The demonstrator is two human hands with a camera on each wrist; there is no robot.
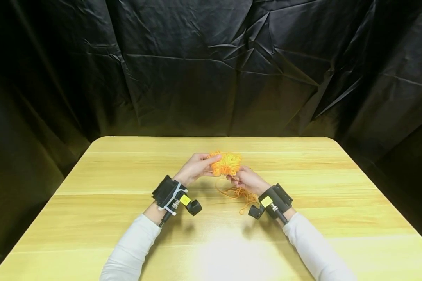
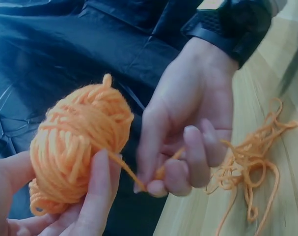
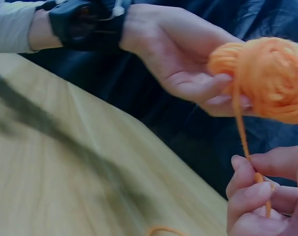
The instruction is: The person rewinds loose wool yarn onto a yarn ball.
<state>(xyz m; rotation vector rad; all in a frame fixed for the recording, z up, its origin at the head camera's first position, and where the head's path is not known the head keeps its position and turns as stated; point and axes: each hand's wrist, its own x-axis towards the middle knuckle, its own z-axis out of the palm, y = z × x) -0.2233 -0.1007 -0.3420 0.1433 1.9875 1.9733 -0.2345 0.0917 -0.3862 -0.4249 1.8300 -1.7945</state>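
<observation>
An orange ball of yarn (image 1: 227, 164) is held up over the table by my left hand (image 1: 197, 167), thumb on one side and fingers round the other. In the left wrist view the yarn ball (image 2: 80, 142) shows bundled strands wound round its middle. Just to its right, my right hand (image 1: 249, 180) pinches a strand of yarn (image 3: 241, 129) that runs taut from the ball. That strand passes between the thumb and curled fingers of the right hand (image 2: 183, 132). Loose orange yarn (image 1: 244, 195) lies in a tangle on the table below the right hand.
The light wooden table (image 1: 109, 218) has rounded far corners. A black sheet (image 1: 183, 86) hangs behind it and at both sides. Each wrist wears a black strap with a small camera, the left strap (image 1: 165, 192) and the right strap (image 1: 276, 199).
</observation>
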